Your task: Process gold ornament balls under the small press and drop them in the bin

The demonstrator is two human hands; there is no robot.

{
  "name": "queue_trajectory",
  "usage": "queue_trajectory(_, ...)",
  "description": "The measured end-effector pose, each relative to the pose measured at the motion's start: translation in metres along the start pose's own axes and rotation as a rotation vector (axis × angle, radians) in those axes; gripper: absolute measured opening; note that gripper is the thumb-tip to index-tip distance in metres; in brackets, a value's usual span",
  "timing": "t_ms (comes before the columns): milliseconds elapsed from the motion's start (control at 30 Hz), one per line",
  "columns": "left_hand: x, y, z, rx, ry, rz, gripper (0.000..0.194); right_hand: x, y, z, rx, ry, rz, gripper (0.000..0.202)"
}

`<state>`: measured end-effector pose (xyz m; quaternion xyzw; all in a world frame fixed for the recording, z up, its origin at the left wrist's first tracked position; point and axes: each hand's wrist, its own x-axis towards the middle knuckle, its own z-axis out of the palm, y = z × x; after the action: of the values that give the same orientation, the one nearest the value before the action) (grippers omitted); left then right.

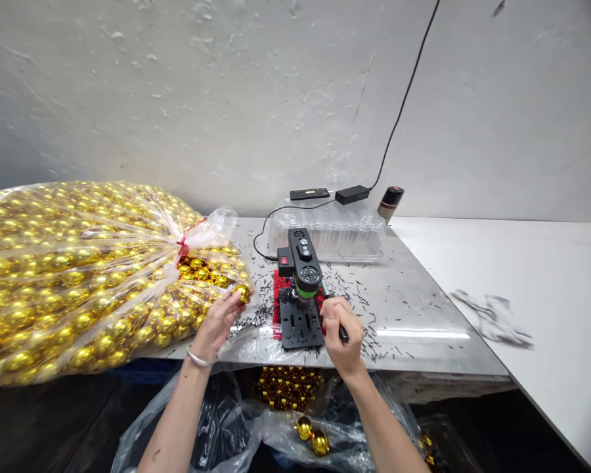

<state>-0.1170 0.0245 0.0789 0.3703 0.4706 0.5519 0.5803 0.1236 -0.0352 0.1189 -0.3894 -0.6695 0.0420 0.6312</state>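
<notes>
My left hand (218, 323) pinches a shiny gold ball ornament (243, 293) by its side, just in front of the torn opening of a big clear bag (173, 276) full of gold balls. My right hand (343, 332) is wrapped round the black lever handle (343, 335) of a small black press machine (303, 263). The press has a slotted black base plate (298, 328) and stands on a red mat (276, 295). Small black slivers (342, 289) lie scattered around it.
Behind the press, clear plastic trays (335, 236) carry a power adapter (352, 194) and a dark flat phone-like object (309, 194). A spray can (390, 202) stands beside them. Gloves (495, 318) lie on the white table at right. Below the edge hangs an open plastic bag (236, 420) holding gold balls.
</notes>
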Motion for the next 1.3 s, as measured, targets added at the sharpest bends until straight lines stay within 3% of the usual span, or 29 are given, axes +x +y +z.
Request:
queue_trajectory(133, -0.011, -0.039, 0.034, -0.120, -0.029, -0.104, 0.038, 0.003, 0.001, -0.002, 0.019, -0.017, 0.011, 0.027)
queue_trajectory(267, -0.010, -0.072, 0.067, 0.067, -0.086, -0.057, 0.050, 0.007, -0.001, -0.005, 0.011, -0.040, 0.027, 0.027)
queue_trajectory(367, -0.009, -0.088, 0.081, 0.285, -0.104, 0.068, 0.045, 0.008, -0.003, -0.005, -0.005, -0.034, 0.034, 0.028)
queue_trajectory(533, -0.016, -0.096, 0.084, 0.765, -0.010, 0.365, 0.033, 0.006, -0.003, -0.005, -0.012, -0.039, 0.020, 0.028)
queue_trajectory(700, -0.020, -0.097, 0.084, 0.920, -0.029, 0.509, 0.032, 0.003, -0.002, -0.006, -0.012, -0.050, 0.006, 0.028)
queue_trajectory(933, -0.016, -0.100, 0.086, 0.908, -0.075, 0.538, 0.030, -0.014, 0.008, -0.003, -0.017, -0.045, -0.009, 0.027)
queue_trajectory(1067, -0.016, -0.100, 0.086, 0.921, -0.085, 0.533, 0.030, -0.030, 0.025, 0.001, -0.027, -0.071, -0.099, 0.026)
queue_trajectory(1300, -0.017, -0.102, 0.086, 0.949, -0.076, 0.551, 0.031, -0.044, 0.044, 0.010, -0.039, 0.002, -0.173, 0.026)
